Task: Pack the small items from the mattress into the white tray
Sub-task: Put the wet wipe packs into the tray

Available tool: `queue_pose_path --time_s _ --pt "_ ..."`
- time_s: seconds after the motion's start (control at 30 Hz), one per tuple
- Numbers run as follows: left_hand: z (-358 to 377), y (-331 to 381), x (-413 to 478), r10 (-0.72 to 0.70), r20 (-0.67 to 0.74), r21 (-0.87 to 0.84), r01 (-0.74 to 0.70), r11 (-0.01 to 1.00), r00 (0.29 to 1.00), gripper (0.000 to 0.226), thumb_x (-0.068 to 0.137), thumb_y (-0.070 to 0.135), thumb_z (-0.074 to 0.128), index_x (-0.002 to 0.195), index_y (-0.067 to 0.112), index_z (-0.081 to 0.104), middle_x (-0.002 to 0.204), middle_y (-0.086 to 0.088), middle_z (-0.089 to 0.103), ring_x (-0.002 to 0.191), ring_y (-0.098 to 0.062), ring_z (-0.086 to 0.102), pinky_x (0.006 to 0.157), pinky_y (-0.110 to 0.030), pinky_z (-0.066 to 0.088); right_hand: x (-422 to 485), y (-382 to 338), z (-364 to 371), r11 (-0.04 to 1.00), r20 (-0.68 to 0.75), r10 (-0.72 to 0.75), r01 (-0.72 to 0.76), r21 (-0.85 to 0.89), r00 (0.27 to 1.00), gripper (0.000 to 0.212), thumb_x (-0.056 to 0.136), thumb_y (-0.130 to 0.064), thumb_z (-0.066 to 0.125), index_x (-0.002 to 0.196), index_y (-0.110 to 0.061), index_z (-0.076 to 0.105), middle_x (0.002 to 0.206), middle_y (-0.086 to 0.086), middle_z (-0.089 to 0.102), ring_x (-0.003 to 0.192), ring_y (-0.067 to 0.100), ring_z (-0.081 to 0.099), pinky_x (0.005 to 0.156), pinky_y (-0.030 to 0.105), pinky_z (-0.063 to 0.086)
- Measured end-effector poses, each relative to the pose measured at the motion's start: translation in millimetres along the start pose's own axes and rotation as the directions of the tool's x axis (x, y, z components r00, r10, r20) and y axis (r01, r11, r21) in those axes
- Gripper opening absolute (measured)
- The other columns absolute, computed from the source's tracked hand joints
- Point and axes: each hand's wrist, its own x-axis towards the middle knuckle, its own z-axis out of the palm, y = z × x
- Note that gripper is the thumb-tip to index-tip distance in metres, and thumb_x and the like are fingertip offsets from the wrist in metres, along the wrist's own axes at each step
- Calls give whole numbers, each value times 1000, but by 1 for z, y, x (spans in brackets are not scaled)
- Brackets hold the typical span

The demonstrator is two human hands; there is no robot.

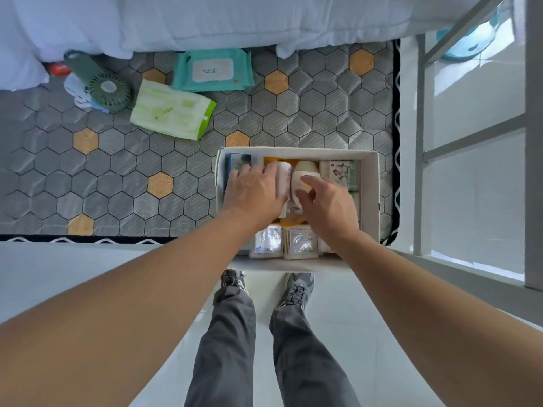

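Observation:
The white tray [370, 189] sits at the mattress's near right corner, holding boxes, cotton swab packs [301, 242] and bottles. Inside it my left hand [254, 193] lies over a white tube-like item [283, 176], fingers curled on it. My right hand [326, 204] touches a cream bottle [304, 171] beside that tube, fingers spread. On the mattress [176, 165] lie a teal wet-wipe pack [213, 70], a light green tissue pack [172, 110], a green handheld fan [101, 83] and a small red item [58, 69].
A white duvet [205, 22] covers the far side of the bed. A white metal bed frame [423, 142] runs along the right. My legs and shoes [296, 289] stand on the pale tiled floor in front of the bed.

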Motion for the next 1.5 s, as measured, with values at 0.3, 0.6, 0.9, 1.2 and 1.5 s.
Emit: queue_pose_path --time_s 0.3,0.6,0.9,1.2,1.5 --pt "-7 -36 -9 85 79 1 -85 996 993 24 97 31 60 116 17 59 116 -8 44 108 -25 47 82 -35 43 18 -39 9 983 76 -167 172 -64 983 22 97 -27 59 105 -15 75 91 6 65 71 26 64 59 40 57" --pt "-20 -83 1 -33 -419 -287 -98 953 907 25 96 20 48 100 8 69 95 -8 62 86 -22 56 80 -31 43 54 -82 16 980 -79 -197 197 -7 977 21 93 -21 55 84 -10 71 79 4 67 66 22 61 58 43 56" --pt "-34 -222 36 -577 223 -472 605 641 786 54 99 40 53 144 11 49 145 -11 53 130 -29 52 101 -38 41 131 -143 30 981 216 161 -181 75 963 21 92 -24 61 98 -7 71 91 12 74 64 11 63 62 31 58" --pt "-37 -285 99 -587 245 -672 571 471 772 50 92 42 66 133 14 57 111 2 62 85 -15 62 68 -27 48 210 -166 105 549 600 486 -756 357 636 52 78 -30 86 122 -12 65 115 8 67 92 19 67 68 31 62" --pt "-35 -313 140 -513 490 -719 659 221 705 45 92 34 71 126 7 59 115 -2 61 102 -20 61 87 -34 57 229 -179 131 395 701 429 -817 421 569 48 77 -23 88 118 -14 64 110 5 75 98 21 72 74 33 59"
